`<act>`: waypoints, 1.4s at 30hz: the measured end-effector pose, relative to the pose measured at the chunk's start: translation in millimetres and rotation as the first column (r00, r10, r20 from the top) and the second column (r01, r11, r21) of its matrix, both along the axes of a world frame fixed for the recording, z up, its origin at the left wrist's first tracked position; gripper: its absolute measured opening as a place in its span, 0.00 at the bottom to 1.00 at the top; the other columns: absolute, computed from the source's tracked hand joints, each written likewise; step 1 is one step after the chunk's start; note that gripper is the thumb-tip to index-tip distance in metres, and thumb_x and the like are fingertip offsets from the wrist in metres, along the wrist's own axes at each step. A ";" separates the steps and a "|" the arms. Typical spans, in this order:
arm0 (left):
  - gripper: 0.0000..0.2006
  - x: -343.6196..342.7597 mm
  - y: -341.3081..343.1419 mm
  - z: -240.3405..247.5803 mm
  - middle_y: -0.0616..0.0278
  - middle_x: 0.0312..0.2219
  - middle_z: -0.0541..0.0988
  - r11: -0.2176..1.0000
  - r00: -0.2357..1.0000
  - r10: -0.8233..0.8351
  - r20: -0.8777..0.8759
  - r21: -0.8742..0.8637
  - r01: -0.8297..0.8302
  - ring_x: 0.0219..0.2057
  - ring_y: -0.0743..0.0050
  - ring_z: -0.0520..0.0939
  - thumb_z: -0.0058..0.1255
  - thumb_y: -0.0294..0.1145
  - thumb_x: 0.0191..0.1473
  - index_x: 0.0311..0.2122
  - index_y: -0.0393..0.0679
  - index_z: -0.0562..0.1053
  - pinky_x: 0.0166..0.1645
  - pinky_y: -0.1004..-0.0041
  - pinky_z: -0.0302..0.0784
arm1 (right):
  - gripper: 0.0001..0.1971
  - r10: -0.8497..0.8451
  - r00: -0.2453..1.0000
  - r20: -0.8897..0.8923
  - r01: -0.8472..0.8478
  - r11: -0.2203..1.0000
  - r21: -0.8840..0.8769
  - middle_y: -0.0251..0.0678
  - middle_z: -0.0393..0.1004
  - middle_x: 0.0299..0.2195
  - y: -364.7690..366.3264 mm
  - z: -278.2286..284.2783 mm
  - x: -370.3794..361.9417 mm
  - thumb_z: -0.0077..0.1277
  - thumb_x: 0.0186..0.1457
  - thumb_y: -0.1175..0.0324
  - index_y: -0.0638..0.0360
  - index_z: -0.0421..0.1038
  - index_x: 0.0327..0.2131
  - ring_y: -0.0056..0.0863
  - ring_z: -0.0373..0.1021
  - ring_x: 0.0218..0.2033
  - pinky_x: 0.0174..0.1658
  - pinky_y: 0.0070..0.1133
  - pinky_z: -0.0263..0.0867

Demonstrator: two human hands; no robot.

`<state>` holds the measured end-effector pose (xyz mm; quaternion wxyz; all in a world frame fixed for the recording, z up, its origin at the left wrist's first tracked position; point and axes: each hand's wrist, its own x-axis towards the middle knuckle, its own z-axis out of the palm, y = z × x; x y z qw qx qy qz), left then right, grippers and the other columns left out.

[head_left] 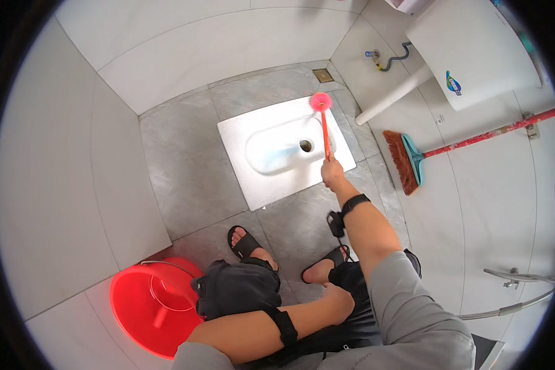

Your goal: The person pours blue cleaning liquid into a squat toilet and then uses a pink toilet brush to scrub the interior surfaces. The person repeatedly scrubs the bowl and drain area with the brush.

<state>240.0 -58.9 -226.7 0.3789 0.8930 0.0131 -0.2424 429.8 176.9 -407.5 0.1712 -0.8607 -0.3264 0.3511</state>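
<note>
I count one white squat pan [268,191] set in the grey tiled floor. With that as the clock's centre, one white tank [484,58] is on the wall toward 2 o'clock, one red bucket [124,305] stands at 7, and one brown-bristled broom [459,143] is against the wall at 3. Then come one long-handled pink brush [325,129], what looks like one red dipper [160,317] inside the bucket, two dark sandals [246,245] worn at 5 and 7, and one square drain [322,75] at 1.

The right arm reaches forward toward 11 o'clock, its right hand [333,171] closed around the brush's handle. The left arm lies low across the lap, pointing between 2 and 3, with the left hand [339,303] curled in; I can't tell whether it holds anything.

From the right hand the brush runs away toward 12 o'clock, its round head at the pan's far right corner; whether they touch I can't tell.
</note>
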 end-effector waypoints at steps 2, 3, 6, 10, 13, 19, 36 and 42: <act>0.14 2.1 -9.4 -7.9 0.56 0.37 0.83 1.000 1.000 0.009 0.023 -0.001 -0.009 0.41 0.57 0.85 0.61 0.32 0.44 0.39 0.43 0.79 0.42 0.55 0.79 | 0.27 -0.147 0.977 -0.156 0.139 0.988 -0.065 0.60 0.76 0.40 9.4 35.8 -30.9 0.39 0.63 0.61 0.41 0.54 0.66 0.55 0.75 0.41 0.45 0.45 0.69; 0.13 8.0 -15.8 -7.8 0.55 0.37 0.83 1.000 0.998 -0.024 0.058 0.007 0.023 0.41 0.57 0.85 0.61 0.32 0.45 0.39 0.43 0.79 0.42 0.55 0.78 | 0.27 0.144 0.987 0.073 -0.140 0.989 -0.045 0.59 0.77 0.40 4.5 8.7 -12.3 0.39 0.64 0.60 0.40 0.53 0.67 0.54 0.75 0.41 0.46 0.45 0.70; 0.14 12.1 -15.7 -7.5 0.54 0.38 0.83 0.999 0.998 -0.049 0.047 -0.015 0.050 0.41 0.57 0.85 0.60 0.32 0.46 0.40 0.42 0.78 0.43 0.54 0.78 | 0.28 0.665 0.685 0.299 -0.631 0.746 -0.213 0.56 0.77 0.40 -11.7 14.2 -9.1 0.38 0.65 0.59 0.36 0.50 0.68 0.51 0.75 0.44 0.47 0.45 0.70; 0.16 17.1 -8.8 -2.0 0.54 0.39 0.83 1.000 0.999 0.018 0.050 -0.020 -0.017 0.42 0.55 0.84 0.59 0.33 0.47 0.43 0.42 0.77 0.44 0.55 0.78 | 0.27 0.532 0.813 0.239 -0.485 0.844 -0.229 0.55 0.78 0.41 -6.5 40.0 34.5 0.38 0.65 0.59 0.38 0.52 0.68 0.49 0.76 0.44 0.46 0.44 0.70; 0.16 19.4 -7.5 -3.2 0.53 0.40 0.82 0.999 1.000 0.004 -0.022 -0.046 -0.005 0.42 0.53 0.84 0.59 0.33 0.47 0.43 0.42 0.76 0.44 0.57 0.78 | 0.27 -0.012 0.999 0.041 0.018 0.989 -0.149 0.56 0.77 0.40 2.6 44.3 35.5 0.38 0.65 0.59 0.38 0.54 0.67 0.51 0.76 0.42 0.47 0.44 0.70; 0.14 21.6 -16.9 -14.4 0.50 0.38 0.83 0.999 1.000 0.000 0.026 -0.039 0.001 0.42 0.55 0.85 0.59 0.32 0.48 0.42 0.40 0.77 0.42 0.58 0.78 | 0.26 0.676 0.680 0.283 -0.665 0.732 -0.150 0.57 0.76 0.43 -37.9 14.8 68.4 0.37 0.66 0.58 0.40 0.54 0.67 0.55 0.74 0.45 0.52 0.42 0.68; 0.17 35.2 -13.0 -3.6 0.50 0.41 0.82 0.999 0.999 -0.042 -0.031 -0.029 0.041 0.44 0.54 0.84 0.59 0.29 0.47 0.45 0.40 0.77 0.44 0.57 0.78 | 0.27 0.476 0.833 0.282 -0.445 0.879 -0.170 0.57 0.76 0.41 -101.4 -1.5 37.2 0.36 0.66 0.60 0.44 0.52 0.67 0.56 0.74 0.43 0.49 0.42 0.68; 0.18 50.7 -12.9 8.7 0.53 0.43 0.82 0.989 0.987 -0.150 -0.050 -0.009 0.150 0.45 0.55 0.84 0.58 0.29 0.48 0.47 0.41 0.77 0.45 0.55 0.77 | 0.26 0.199 0.939 0.282 -0.217 0.975 0.035 0.58 0.76 0.40 -103.0 -33.9 36.4 0.37 0.66 0.60 0.47 0.54 0.66 0.57 0.73 0.43 0.48 0.44 0.68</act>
